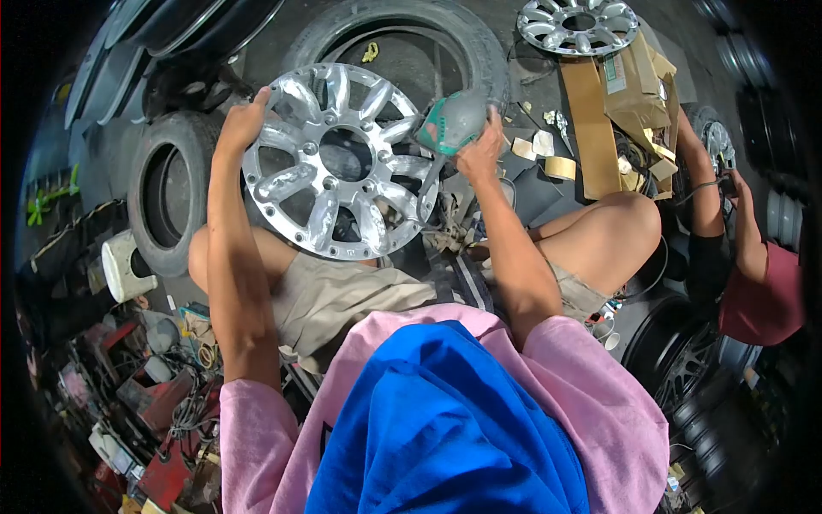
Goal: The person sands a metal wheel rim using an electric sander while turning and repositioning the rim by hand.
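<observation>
A silver alloy wheel rim point(368, 227) is tilted up in front of me above my lap, its spokes patchy with bright and dull metal. My left hand point(246, 122) grips its upper left edge, thumb on the outer lip. In my right hand point(481, 152) is a dusty green power sander point(455, 122), its body over the rim's right edge. The fingers of that hand are wrapped round the tool's right side. I cannot tell whether the sander's face touches the metal.
A large tire point(488, 51) lies beyond the rim, and another tire point(167, 193) stands at left. A second rim point(578, 26), a cardboard box point(634, 94) and a tape roll point(560, 168) are at upper right. Another person's arms point(749, 218) work at right. Tools clutter the lower left.
</observation>
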`<state>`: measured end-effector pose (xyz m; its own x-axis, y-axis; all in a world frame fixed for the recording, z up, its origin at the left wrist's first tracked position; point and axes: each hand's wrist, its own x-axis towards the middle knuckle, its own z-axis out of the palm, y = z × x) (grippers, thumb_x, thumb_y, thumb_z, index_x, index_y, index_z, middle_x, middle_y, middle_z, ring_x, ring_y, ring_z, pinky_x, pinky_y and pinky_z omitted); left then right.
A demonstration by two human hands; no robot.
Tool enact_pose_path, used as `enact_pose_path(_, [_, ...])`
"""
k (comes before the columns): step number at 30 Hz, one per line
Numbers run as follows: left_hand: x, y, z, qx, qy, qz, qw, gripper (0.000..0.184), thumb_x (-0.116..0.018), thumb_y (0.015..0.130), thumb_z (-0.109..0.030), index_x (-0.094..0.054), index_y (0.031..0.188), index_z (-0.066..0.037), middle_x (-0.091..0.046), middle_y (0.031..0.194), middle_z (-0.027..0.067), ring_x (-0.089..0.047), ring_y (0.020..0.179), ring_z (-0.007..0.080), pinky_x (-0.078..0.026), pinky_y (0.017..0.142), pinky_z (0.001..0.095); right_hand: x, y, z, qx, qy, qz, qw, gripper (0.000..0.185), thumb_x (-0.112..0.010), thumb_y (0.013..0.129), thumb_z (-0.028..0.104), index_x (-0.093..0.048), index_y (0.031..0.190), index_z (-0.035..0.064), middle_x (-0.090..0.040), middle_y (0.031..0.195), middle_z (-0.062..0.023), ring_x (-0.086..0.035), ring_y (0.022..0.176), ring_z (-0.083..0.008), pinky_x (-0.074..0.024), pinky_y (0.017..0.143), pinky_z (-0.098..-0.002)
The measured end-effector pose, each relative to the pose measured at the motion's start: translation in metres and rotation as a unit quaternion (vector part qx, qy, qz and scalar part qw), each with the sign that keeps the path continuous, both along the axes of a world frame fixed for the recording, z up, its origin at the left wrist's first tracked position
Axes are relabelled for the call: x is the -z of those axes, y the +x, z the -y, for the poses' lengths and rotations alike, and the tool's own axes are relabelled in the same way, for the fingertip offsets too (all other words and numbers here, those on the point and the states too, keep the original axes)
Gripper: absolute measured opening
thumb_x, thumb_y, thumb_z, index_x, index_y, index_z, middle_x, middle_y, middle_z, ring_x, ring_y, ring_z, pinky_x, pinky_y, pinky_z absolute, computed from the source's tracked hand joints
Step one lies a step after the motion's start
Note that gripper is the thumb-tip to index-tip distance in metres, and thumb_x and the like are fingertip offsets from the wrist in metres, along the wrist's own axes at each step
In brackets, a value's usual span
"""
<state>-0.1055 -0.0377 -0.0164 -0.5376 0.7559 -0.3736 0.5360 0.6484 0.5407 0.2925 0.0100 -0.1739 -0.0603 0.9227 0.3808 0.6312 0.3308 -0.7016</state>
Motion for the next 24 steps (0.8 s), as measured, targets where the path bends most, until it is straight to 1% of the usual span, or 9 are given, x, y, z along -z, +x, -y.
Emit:
enact_pose_path(2, [-0.001, 0.001, -0.001, 0.014, 0.003, -0.011, 1.000, 0.072, -0.052, 0.102, -0.060, -0.082, 0.097, 0.006, -0.078, 0.106, 0.0281, -0.073, 0.107, 0.0379, -0.050, 0.101, 0.0410, 0.004, -0.006, 0.005, -0.010, -0.002, -0.028, 1.000, 0.080, -0.095, 0.064, 0.059, -0.075, 0.113, -0.0016, -0.064, 0.124, -0.0269, -0.060, 0.119, -0.0466, -0.0468, 0.102, -0.0554])
enact_pose_path(4, [-0.010, 0.006, -0.004, 0.028, 0.005, -0.024, 0.999, 0.072, -0.052, 0.102, -0.060, -0.082, 0.096, 0.006, -0.078, 0.105, 0.0280, -0.073, 0.106, 0.0381, -0.050, 0.101, 0.0408, -0.008, -0.011, 0.007, -0.004, 0.036, -0.017, 0.999, 0.066, -0.098, 0.067, 0.049, -0.076, 0.108, 0.0021, -0.071, 0.117, -0.0185, -0.070, 0.104, -0.0390, -0.0551, 0.093, -0.0494])
enact_pose_path(7, [-0.018, 0.015, -0.003, 0.037, 0.010, 0.005, 0.999, 0.072, -0.052, 0.103, -0.059, -0.081, 0.092, 0.006, -0.078, 0.098, 0.0270, -0.073, 0.101, 0.0376, -0.051, 0.097, 0.0406, -0.022, -0.018, 0.003, 0.000, 0.011, -0.078, 0.997, 0.065, -0.098, 0.066, 0.048, -0.076, 0.107, 0.0019, -0.073, 0.111, -0.0174, -0.072, 0.098, -0.0389, -0.0562, 0.091, -0.0493])
enact_pose_path(8, [-0.019, 0.016, -0.001, 0.049, 0.027, 0.001, 0.998, 0.073, -0.052, 0.103, -0.059, -0.081, 0.091, 0.006, -0.077, 0.095, 0.0264, -0.073, 0.097, 0.0371, -0.051, 0.095, 0.0407, -0.027, -0.019, 0.001, 0.002, 0.011, -0.078, 0.997, 0.065, -0.098, 0.066, 0.048, -0.076, 0.107, 0.0019, -0.073, 0.111, -0.0174, -0.072, 0.098, -0.0389, -0.0562, 0.091, -0.0493])
enact_pose_path(10, [-0.019, 0.018, 0.003, 0.061, 0.043, -0.003, 0.997, 0.073, -0.052, 0.103, -0.060, -0.081, 0.089, 0.006, -0.077, 0.092, 0.0257, -0.073, 0.094, 0.0367, -0.052, 0.093, 0.0408, -0.029, -0.020, -0.001, 0.034, -0.031, -0.156, 0.987, 0.071, -0.096, 0.066, 0.052, -0.075, 0.111, 0.0003, -0.065, 0.116, -0.0238, -0.062, 0.111, -0.0472, -0.0469, 0.099, -0.0546])
enact_pose_path(12, [-0.019, 0.021, 0.008, 0.063, 0.086, -0.034, 0.994, 0.072, -0.054, 0.102, -0.059, -0.080, 0.087, 0.006, -0.076, 0.087, 0.0246, -0.073, 0.088, 0.0346, -0.052, 0.090, 0.0409, -0.027, -0.013, -0.006, 0.076, -0.013, -0.107, 0.991, 0.069, -0.096, 0.067, 0.052, -0.075, 0.109, 0.0013, -0.063, 0.115, -0.0221, -0.060, 0.110, -0.0467, -0.0464, 0.097, -0.0546])
enact_pose_path(16, [-0.026, 0.035, 0.017, 0.037, 0.075, -0.028, 0.996, 0.070, -0.058, 0.102, -0.058, -0.079, 0.086, 0.006, -0.075, 0.084, 0.0235, -0.072, 0.084, 0.0319, -0.053, 0.087, 0.0410, -0.017, 0.006, -0.013, 0.147, 0.005, -0.008, 0.989, 0.062, -0.094, 0.069, 0.051, -0.074, 0.103, 0.0034, -0.056, 0.112, -0.0185, -0.055, 0.110, -0.0447, -0.0449, 0.093, -0.0549])
enact_pose_path(23, [-0.046, 0.056, 0.029, 0.048, 0.108, -0.070, 0.991, 0.068, -0.060, 0.102, -0.059, -0.079, 0.085, 0.003, -0.071, 0.076, 0.0197, -0.069, 0.080, 0.0281, -0.052, 0.083, 0.0401, -0.015, 0.009, -0.001, 0.182, -0.039, -0.033, 0.982, 0.063, -0.094, 0.069, 0.052, -0.074, 0.101, 0.0024, -0.056, 0.109, -0.0177, -0.056, 0.109, -0.0436, -0.0449, 0.091, -0.0548])
enact_pose_path(24, [-0.046, 0.058, 0.029, 0.043, 0.107, -0.073, 0.991, 0.068, -0.060, 0.103, -0.059, -0.078, 0.085, 0.003, -0.071, 0.074, 0.0193, -0.069, 0.079, 0.0279, -0.052, 0.082, 0.0401, -0.016, 0.008, 0.002, 0.193, -0.052, -0.052, 0.978, 0.067, -0.095, 0.070, 0.053, -0.073, 0.103, -0.0005, -0.059, 0.110, -0.0188, -0.059, 0.108, -0.0430, -0.0462, 0.092, -0.0533])
